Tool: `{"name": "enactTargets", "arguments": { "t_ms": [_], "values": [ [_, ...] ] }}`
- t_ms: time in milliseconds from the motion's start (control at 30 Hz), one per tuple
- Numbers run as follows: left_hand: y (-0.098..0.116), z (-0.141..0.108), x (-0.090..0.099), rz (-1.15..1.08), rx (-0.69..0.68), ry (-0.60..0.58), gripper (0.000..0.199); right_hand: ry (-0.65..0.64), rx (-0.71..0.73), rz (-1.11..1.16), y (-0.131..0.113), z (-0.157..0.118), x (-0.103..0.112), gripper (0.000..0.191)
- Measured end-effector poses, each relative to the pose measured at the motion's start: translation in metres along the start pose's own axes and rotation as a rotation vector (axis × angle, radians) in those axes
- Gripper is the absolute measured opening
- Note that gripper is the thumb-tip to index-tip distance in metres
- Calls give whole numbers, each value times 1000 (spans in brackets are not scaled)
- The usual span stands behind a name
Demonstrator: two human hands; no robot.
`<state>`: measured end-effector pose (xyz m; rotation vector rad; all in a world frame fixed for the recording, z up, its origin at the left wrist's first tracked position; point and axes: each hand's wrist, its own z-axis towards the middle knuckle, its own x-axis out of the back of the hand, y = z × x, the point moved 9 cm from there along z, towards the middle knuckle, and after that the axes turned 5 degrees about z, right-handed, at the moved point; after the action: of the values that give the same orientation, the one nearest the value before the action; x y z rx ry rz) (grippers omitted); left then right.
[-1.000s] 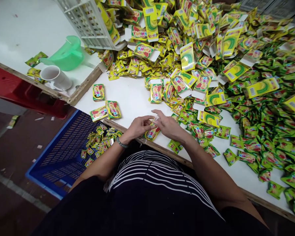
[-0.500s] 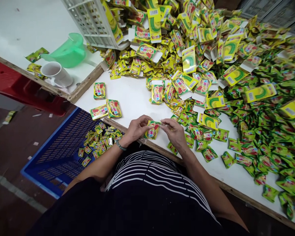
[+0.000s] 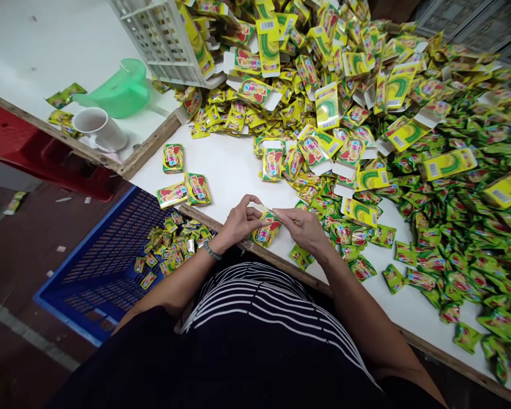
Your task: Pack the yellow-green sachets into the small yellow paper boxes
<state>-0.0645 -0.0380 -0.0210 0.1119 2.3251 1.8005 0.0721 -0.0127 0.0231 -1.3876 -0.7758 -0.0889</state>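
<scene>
Between my two hands, just over the table's front edge, is a small green and yellow candy box (image 3: pixel 266 229) with red fruit printed on it. My left hand (image 3: pixel 241 220) grips its left side, thumb across the front. The fingers of my right hand (image 3: pixel 302 228) pinch its upper right end, where a flap seems to be; the fingertips partly hide it. To the left lie three similar boxes, one a closed box (image 3: pixel 197 189) beside a tilted one. Right of my hands, small green candy packets (image 3: pixel 361 267) are scattered on the white table (image 3: pixel 234 159).
A large heap of yellow boxes and green packets (image 3: pixel 460 227) covers the right and back. A white crate (image 3: pixel 162 42) stands behind, near a green scoop (image 3: pixel 117 91) and a white mug (image 3: pixel 99 129). Below left, a blue crate (image 3: pixel 97 272) holds several small boxes. A red stool (image 3: pixel 38 147) is at left.
The box has turned and tilted slightly in my hands. My right hand has closed further over its upper right end, and my left fingers have lifted a little.
</scene>
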Motion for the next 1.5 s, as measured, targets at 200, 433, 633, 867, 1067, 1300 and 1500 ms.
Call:
{"name": "enactTargets", "arguments": {
  "t_ms": [200, 433, 633, 867, 1067, 1300, 1500],
  "values": [
    [-4, 2, 3, -17, 18, 13, 59, 43, -53, 45, 0, 2, 3, 21],
    [-3, 1, 0, -37, 5, -15, 57, 19, -289, 382, 25, 14, -1, 26],
    [-4, 0, -1, -28, 4, -15, 60, -128, -308, 316, 30, 20, -2, 27],
    [-2, -2, -1, 67, -82, -2, 51, 17, 85, -21, -1, -3, 1, 33],
    [6, -6, 1, 191, -160, 21, 53, 21, 310, -260, -17, -17, -9, 34],
    [9, -8, 0, 373, -240, 63, 39, 307, 285, -128, -10, -30, -9, 29],
    [31, 1, 24, 435, -208, 198, 40, 285, 239, -140, -5, -17, 4, 28]
  ]
}}
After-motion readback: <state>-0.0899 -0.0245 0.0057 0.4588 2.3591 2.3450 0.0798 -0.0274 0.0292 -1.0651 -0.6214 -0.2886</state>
